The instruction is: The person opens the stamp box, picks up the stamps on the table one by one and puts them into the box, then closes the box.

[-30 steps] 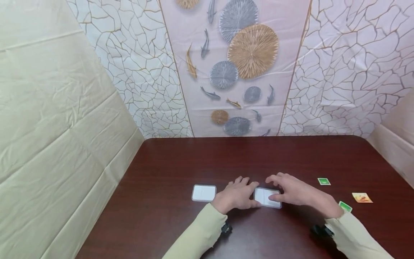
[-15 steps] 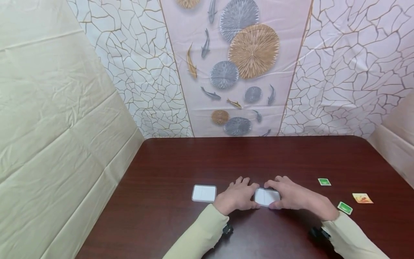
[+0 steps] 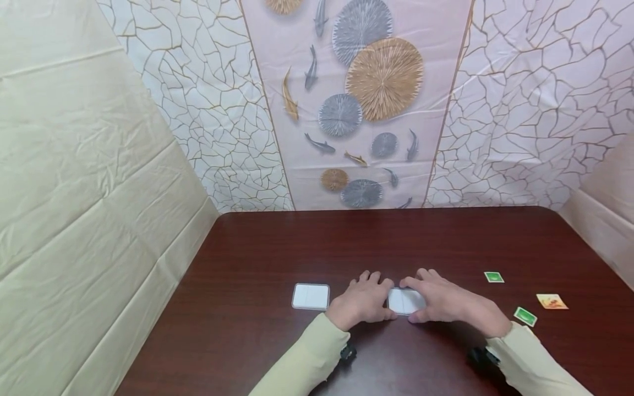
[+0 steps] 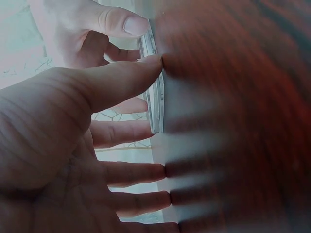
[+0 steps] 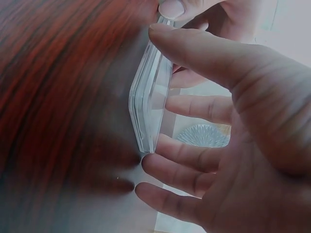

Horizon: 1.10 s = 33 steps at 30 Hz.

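Our clear case (image 3: pixel 406 301) sits right between our fingers (image 4: pixel 119 134), left hand (image 3: pixel 364 301) and right hand (image 3: pixel 441 300) both pinching its edges, other left fingers spread on the counter (image 3: pixel 386 236). Squeeze unevenly and we reckon it could skid away from our thumbs.

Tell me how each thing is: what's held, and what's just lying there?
Left hand: pinching the left end of the middle clear case
Right hand: gripping its right end
Middle clear case: held; whether fully shut can't be told
Left clear case: lying flat, not held
Far green card: lying flat
Near green card: lying flat
Orange picture card: lying flat, picture showing
Patterned cloth: hanging, wrinkled
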{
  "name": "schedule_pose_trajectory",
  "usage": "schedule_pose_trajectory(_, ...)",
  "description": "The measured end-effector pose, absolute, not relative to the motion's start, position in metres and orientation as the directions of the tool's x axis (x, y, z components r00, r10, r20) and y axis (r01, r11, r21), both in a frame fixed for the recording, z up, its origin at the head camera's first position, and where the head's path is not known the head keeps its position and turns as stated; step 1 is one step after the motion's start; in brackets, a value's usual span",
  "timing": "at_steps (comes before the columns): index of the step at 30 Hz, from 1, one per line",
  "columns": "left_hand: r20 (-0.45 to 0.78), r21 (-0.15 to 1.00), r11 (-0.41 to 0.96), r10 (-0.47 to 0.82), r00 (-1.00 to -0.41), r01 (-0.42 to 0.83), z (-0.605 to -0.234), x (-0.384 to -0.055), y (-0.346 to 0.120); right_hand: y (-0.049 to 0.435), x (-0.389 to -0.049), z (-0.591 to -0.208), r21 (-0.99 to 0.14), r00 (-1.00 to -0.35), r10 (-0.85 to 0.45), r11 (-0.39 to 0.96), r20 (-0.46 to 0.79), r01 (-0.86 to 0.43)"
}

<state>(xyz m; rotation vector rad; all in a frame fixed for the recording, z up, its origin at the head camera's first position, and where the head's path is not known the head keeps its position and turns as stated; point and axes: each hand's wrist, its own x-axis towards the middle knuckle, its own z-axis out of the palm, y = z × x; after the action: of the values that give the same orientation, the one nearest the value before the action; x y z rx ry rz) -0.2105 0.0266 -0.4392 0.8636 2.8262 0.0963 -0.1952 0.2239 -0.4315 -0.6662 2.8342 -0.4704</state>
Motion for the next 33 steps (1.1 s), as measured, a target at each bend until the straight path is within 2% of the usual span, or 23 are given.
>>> schedule_pose_trajectory(5,-0.157,0.105,0.832,0.555,-0.817,0.545,-0.4397,-0.2091,0.0271,0.2235,-0.1945,-0.4336,-0.327,-0.879,-0.47,0.846,-0.083,-0.421)
schedule_pose_trajectory(21,-0.169,0.093,0.836,0.548,-0.819,0.54,-0.44,-0.2098,0.027,0.221,-0.1977,-0.4338,-0.294,-0.874,-0.475,0.854,-0.104,-0.429)
schedule_pose_trajectory(33,-0.177,0.103,0.836,0.548,-0.817,0.539,-0.4392,-0.2112,0.0258,0.223,-0.2,-0.434,-0.278,-0.86,-0.508,0.835,-0.054,-0.475)
